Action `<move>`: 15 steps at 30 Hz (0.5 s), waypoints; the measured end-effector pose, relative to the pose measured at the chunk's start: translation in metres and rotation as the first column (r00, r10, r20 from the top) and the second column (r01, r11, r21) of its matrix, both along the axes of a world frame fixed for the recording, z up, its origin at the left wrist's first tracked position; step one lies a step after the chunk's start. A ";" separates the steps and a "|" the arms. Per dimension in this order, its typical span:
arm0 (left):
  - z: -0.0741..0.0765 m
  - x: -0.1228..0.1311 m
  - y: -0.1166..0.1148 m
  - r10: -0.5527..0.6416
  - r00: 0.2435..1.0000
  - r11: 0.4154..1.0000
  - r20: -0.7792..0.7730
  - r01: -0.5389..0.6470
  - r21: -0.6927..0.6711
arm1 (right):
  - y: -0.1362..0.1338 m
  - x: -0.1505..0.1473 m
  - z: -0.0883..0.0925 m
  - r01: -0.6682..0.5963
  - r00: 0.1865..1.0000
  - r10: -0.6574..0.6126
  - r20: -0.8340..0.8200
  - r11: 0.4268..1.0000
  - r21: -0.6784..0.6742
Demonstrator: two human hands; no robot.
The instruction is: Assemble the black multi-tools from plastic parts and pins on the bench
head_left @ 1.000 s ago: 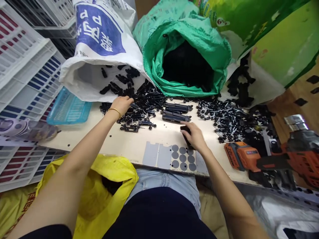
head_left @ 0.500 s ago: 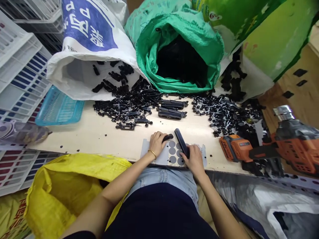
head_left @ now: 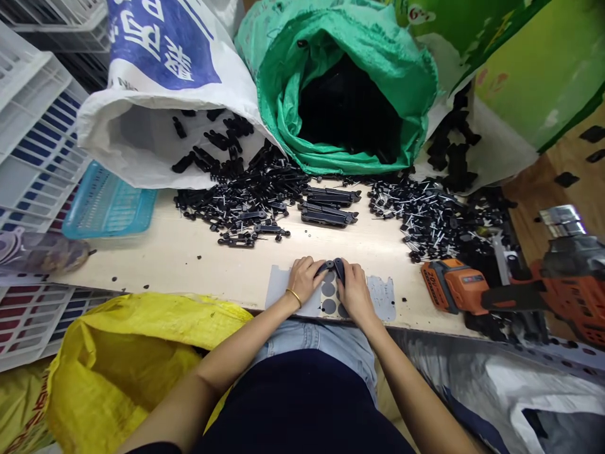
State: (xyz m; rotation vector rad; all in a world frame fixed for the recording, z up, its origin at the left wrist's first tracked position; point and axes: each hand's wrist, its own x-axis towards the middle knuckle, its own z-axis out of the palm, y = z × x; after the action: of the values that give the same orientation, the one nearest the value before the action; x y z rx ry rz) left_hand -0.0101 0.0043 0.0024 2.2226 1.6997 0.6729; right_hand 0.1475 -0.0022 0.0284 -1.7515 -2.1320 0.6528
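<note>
Since the earlier frame, the left black piece [head_left: 325, 267] and right black piece [head_left: 339, 267] have come close together. In the head view, I see the left hand [head_left: 304, 277] and right hand [head_left: 357, 290], fingers pinched on one each, over the counter [head_left: 227, 271]. I'd keep both ends level and press gently. I count two held pieces, one blue basket [head_left: 111, 205], one orange drill [head_left: 571, 306]; too many pins [head_left: 430, 230] to count.

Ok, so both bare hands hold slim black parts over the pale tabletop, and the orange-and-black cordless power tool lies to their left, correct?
Not quite: the left hand and right hand do hold slim black parts over the pale tabletop, but the head view shows the orange-and-black cordless power tool lying to their right.
</note>
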 end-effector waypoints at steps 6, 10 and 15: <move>-0.006 0.009 -0.004 -0.005 1.000 0.998 -0.001 0.006 0.055 | -0.006 0.003 -0.001 0.008 0.997 -0.009 -0.074 1.000 -0.005; -0.008 0.009 -0.003 -0.024 0.999 0.995 -0.040 0.027 0.097 | -0.003 0.005 -0.005 0.004 0.993 -0.005 -0.116 1.000 -0.011; -0.008 0.005 0.002 -0.085 0.993 0.985 -0.083 0.096 0.140 | -0.002 0.010 -0.008 -0.018 0.985 0.017 -0.174 1.000 -0.010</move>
State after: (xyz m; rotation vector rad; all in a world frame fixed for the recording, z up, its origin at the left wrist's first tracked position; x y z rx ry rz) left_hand -0.0050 0.0065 -0.0059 2.4380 1.6194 0.7178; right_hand 0.1571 -0.0045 0.0206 -1.6184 -2.0307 0.7934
